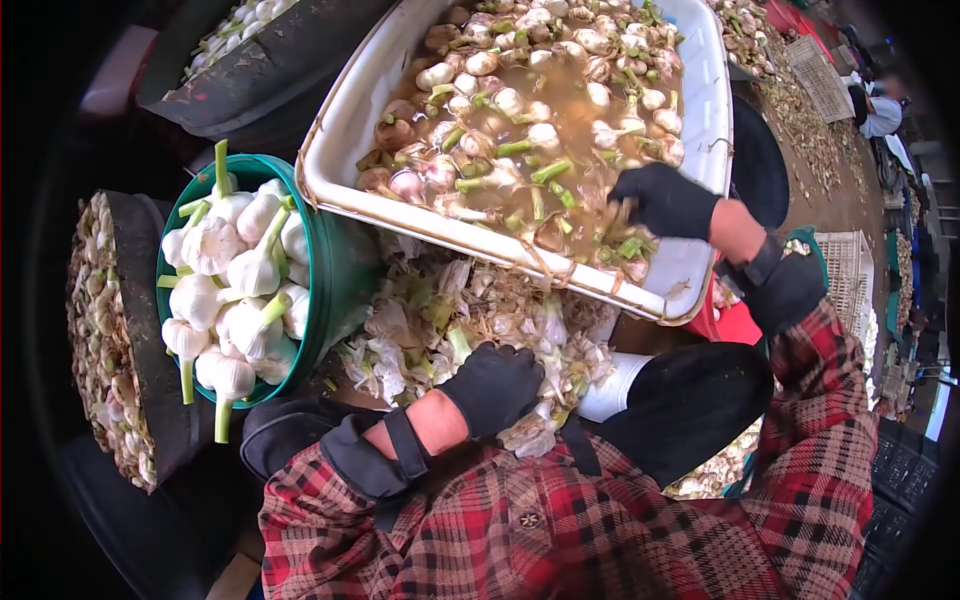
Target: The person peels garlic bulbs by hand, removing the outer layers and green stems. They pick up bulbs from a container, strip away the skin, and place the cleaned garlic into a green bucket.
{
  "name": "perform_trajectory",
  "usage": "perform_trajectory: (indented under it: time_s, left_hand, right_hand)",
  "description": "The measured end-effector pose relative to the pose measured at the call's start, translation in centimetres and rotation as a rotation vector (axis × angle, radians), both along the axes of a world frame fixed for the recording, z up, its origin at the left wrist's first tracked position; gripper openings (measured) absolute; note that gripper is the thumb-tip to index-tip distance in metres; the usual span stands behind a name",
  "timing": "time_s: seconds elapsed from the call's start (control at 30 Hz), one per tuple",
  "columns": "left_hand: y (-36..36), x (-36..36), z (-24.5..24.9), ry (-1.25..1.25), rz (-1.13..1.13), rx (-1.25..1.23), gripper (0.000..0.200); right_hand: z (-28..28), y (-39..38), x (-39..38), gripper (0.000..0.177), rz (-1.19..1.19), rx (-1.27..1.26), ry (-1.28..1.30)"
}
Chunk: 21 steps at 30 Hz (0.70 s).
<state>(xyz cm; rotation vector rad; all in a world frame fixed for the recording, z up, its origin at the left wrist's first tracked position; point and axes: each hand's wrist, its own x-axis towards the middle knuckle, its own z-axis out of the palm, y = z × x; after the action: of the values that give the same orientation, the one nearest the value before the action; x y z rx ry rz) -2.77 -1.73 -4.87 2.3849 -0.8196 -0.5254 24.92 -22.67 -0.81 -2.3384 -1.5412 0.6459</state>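
My right hand [662, 200], in a black glove, is over the right side of a white tub [322, 165]. Its fingers curl down beside the wet garlic bulbs [500, 175], and whatever they hold is hidden. Many bulbs with green stem ends float in the tub's brown water. Low in front of me, my left hand [497, 388], gloved too, is closed above a heap of peeled garlic skins [440, 310]. I cannot make out what is inside its fingers. To its left, a green bucket [318, 270] is heaped with clean white garlic bulbs [235, 275].
Dark containers of garlic stand at the far left [125, 340] and upper left [240, 80]. A red container [735, 318] is below the tub's right corner. Farther right are a pale crate [845, 275], loose garlic on the floor, and another person [882, 112].
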Motion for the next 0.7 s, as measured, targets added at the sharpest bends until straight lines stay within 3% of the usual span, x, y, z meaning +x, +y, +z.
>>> perform_trajectory:
  time_s: [0.07,0.1,0.13,0.23,0.3,0.33,0.4,0.47,0.53,0.63,0.7]
  left_hand:
    - [0.0,0.0,-0.3,-0.010,0.003,-0.010,0.031]
    - [0.0,-0.1,-0.4,-0.021,0.009,-0.018,0.031]
    - [0.1,-0.2,-0.4,-0.019,0.010,-0.014,0.031]
    - [0.0,-0.1,-0.3,-0.005,0.009,-0.001,0.030]
    - [-0.1,-0.3,-0.4,-0.034,0.006,0.019,0.029]
    - [-0.2,-0.3,-0.4,-0.031,0.013,0.014,0.029]
    - [-0.2,-0.2,-0.4,-0.052,-0.003,0.027,0.027]
    - [-0.3,-0.4,-0.7,-0.063,0.005,0.016,0.026]
    - [-0.3,-0.3,-0.9,-0.079,0.015,0.008,0.025]
    - [-0.1,-0.3,-0.9,-0.096,0.022,-0.007,0.024]
    - [-0.2,-0.4,-1.0,-0.094,0.029,0.016,0.022]
  right_hand:
    - [-1.0,-0.3,-2.6,0.043,0.219,-0.061,0.117]
    - [-1.0,0.0,-4.7,0.047,0.136,-0.162,0.143]
    - [-2.5,0.1,-5.1,0.044,0.153,-0.259,0.091]
    - [-2.8,1.1,-3.8,0.037,0.165,-0.240,0.061]
    - [-2.3,1.6,-2.4,0.032,0.079,-0.168,0.009]
    - [-2.2,2.0,-1.9,0.031,-0.006,0.012,-0.046]
    - [-1.0,4.2,-1.5,0.036,-0.025,-0.004,-0.112]
    - [-2.8,5.9,-2.3,0.045,0.109,0.188,-0.094]
    - [-3.5,8.8,-4.9,0.052,0.229,-0.078,-0.300]
    - [-6.4,9.9,-5.0,0.051,0.227,-0.152,-0.285]
    - [-6.4,9.5,-3.7,0.031,0.204,-0.110,-0.212]
